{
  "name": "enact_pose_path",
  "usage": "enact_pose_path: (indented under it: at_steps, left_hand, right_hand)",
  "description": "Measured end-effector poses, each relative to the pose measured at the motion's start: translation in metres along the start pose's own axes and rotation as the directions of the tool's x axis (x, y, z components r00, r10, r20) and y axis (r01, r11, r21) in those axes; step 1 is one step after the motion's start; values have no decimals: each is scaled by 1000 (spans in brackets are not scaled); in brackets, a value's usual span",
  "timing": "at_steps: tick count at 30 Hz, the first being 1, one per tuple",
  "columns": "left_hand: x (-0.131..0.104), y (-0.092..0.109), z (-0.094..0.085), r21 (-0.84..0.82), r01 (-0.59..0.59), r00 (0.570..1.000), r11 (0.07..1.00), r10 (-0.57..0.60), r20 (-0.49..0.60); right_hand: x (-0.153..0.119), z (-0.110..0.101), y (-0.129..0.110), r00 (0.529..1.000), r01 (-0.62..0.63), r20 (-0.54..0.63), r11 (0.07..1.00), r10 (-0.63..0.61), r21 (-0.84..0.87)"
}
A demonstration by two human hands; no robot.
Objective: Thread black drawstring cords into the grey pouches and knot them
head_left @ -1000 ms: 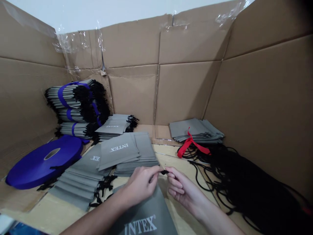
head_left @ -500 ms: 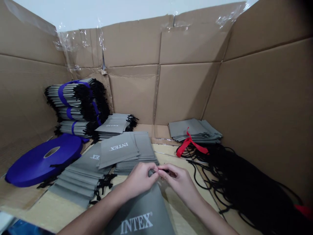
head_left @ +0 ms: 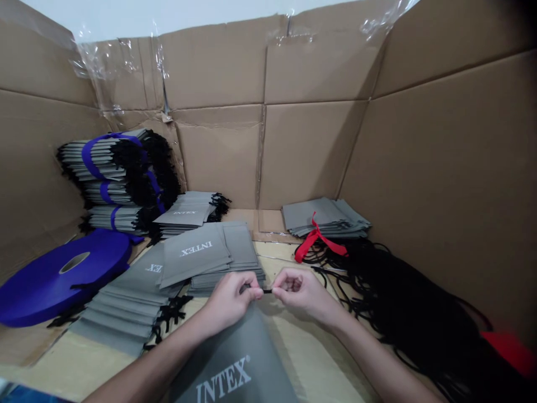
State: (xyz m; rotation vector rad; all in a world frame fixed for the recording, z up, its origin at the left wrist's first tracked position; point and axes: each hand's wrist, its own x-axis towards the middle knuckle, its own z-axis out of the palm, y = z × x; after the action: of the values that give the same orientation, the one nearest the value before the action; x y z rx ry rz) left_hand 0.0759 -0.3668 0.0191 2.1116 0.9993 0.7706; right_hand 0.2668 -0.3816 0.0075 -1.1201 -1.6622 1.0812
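Observation:
A grey flat fabric pouch with INTEX printed in white [head_left: 247, 350] hangs in front of me, its top corner at my left hand [head_left: 230, 299]. That hand is closed in a pinch at the corner, where a black cord [head_left: 267, 291] comes out. My right hand [head_left: 304, 296] pinches the other end of this short stretch of cord, which runs straight between the fingertips. The rest of the cord is hidden. Just beyond my left hand lies a pile of grey pouches [head_left: 197, 251], some with black knotted cord ends.
A roll of blue-purple strap [head_left: 100, 254] lies at left, before strapped bundles of pouches [head_left: 107, 159]. At right are a heap of black cords [head_left: 411, 302], a red ribbon [head_left: 308, 246] and another pouch stack [head_left: 323, 215]. Cardboard walls [head_left: 218, 157] surround the table.
My hands, which met at the fingertips, have drawn slightly apart, and a short piece of black cord now shows between them. The view has shifted slightly to the right.

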Motion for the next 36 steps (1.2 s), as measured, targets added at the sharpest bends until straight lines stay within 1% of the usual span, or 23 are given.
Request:
enact_pose_path:
  at_steps: [2,4,9,13,16,20,24,27,29,32,36]
  left_hand:
    - [1,-2,0,74,33,999,997,-32,-24]
    - [3,-5,1,111,55,998,992,-50,-41]
    - [8,-11,5,45,-37,999,998,37,13]
    - [8,-14,13,94,-43,999,995,41,23]
    - [7,-15,17,129,-47,999,990,45,12]
    - [6,-15,18,161,-47,998,986,52,-27]
    - [5,-15,15,193,-55,998,980,61,-26]
    - [3,-16,15,226,-52,998,973,56,-13]
    - [2,-17,17,270,-46,999,962,49,-5]
    - [1,-16,20,336,-42,998,941,54,-25]
    - [-2,-11,22,332,-55,996,942,75,-47]
  right_hand:
    - [2,-2,1,1000,-5,3,1000,5,-1]
    - [3,-2,3,1000,-11,-15,1000,11,5]
    - [5,2,7,994,18,-108,997,-10,72]
    - [8,7,9,987,30,-161,994,-13,105]
    - [10,11,14,979,9,-203,990,20,141]
    - [11,16,23,966,-62,-239,982,104,180]
    - [7,21,30,963,-115,-224,981,148,154]
    - [5,26,29,968,-143,-180,977,172,161]
    - [4,28,26,970,-173,-139,965,202,197]
    - [2,29,19,963,-226,-81,936,256,272]
    - [-5,31,8,952,-275,-11,874,305,401]
